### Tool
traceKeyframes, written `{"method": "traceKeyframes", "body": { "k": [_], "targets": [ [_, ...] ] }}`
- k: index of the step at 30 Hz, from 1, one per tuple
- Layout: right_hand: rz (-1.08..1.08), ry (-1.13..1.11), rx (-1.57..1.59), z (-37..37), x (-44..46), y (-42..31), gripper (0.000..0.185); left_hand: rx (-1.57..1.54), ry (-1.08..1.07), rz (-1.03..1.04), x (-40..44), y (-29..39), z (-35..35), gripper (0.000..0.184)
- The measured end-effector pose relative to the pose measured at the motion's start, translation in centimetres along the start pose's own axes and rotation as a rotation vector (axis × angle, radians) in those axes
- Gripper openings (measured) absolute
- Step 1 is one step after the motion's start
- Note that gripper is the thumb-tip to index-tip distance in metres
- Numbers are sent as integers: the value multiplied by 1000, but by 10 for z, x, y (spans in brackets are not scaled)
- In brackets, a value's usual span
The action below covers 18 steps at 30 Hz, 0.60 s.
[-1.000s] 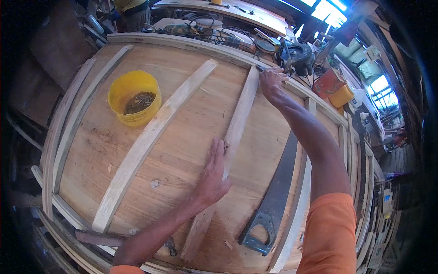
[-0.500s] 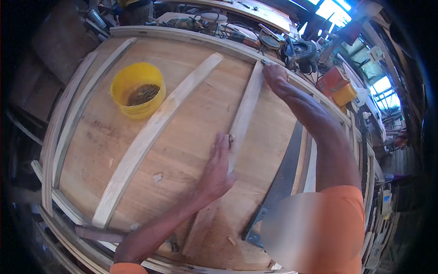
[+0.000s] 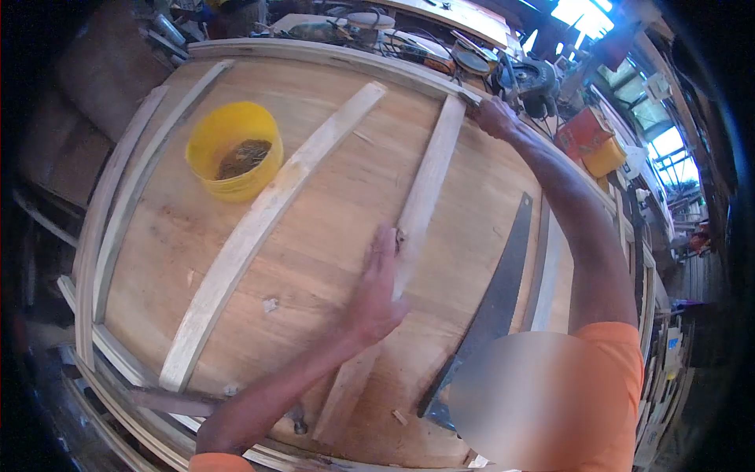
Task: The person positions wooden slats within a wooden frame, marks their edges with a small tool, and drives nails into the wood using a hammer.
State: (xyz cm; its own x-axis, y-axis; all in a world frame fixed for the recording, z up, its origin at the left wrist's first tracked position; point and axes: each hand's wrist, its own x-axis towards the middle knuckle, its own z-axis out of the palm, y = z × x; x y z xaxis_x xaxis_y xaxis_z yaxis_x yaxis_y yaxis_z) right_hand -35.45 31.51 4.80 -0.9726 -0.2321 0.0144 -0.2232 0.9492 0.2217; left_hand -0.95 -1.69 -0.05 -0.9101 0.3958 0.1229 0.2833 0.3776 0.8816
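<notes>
A long wooden slat [image 3: 431, 169] runs across a plywood panel [image 3: 346, 197] inside a wooden frame. My left hand [image 3: 374, 293] grips the slat near its middle, fingers along its left edge and thumb across on the right. At the slat's far end, my right hand [image 3: 499, 119] is closed over the frame's far rail [image 3: 314, 53]. A small greyish tip shows at its fingers, too small to name. Right of the slat lies a handsaw [image 3: 495, 307], its handle end partly covered by a blurred patch. A hammer [image 3: 177, 401] lies by my left forearm, which partly hides it.
A yellow bucket [image 3: 236, 185] with nails stands on the panel, beside another slat [image 3: 271, 208]. Beyond the far rail are a circular saw [image 3: 528, 85], cables, and red and yellow containers [image 3: 604, 160]. Wood scraps [image 3: 270, 304] lie on the plywood.
My right hand has shifted slightly right, off the slat's end, exposing the end and the greyish tip. My left hand stays on the slat. The view has shifted a little.
</notes>
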Motion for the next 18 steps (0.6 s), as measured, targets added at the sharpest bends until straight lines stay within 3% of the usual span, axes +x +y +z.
{"method": "traceKeyframes", "body": {
  "k": [4, 6, 7, 10, 11, 18],
  "targets": [
    [-39, 1, 55, -18, -16, -13, 24, -10, 26, -7, -2, 5, -3, 106],
    [138, 274, 112, -17, -21, -22, 21, -14, 33, -5, -2, 6, -3, 106],
    [74, 306, 80, -20, -26, -23, 15, -4, 28, -12, -3, 4, -3, 105],
    [-82, 316, -198, -13, -26, -25, 14, -1, 32, 3, -2, 1, -2, 105],
    [-29, 251, -249, -12, -30, -30, 15, 1, 24, 13, -3, 0, -2, 104],
    [-1, 185, -151, -10, -45, -43, 18, -12, 19, 26, -4, -2, -2, 105]
  ]
}}
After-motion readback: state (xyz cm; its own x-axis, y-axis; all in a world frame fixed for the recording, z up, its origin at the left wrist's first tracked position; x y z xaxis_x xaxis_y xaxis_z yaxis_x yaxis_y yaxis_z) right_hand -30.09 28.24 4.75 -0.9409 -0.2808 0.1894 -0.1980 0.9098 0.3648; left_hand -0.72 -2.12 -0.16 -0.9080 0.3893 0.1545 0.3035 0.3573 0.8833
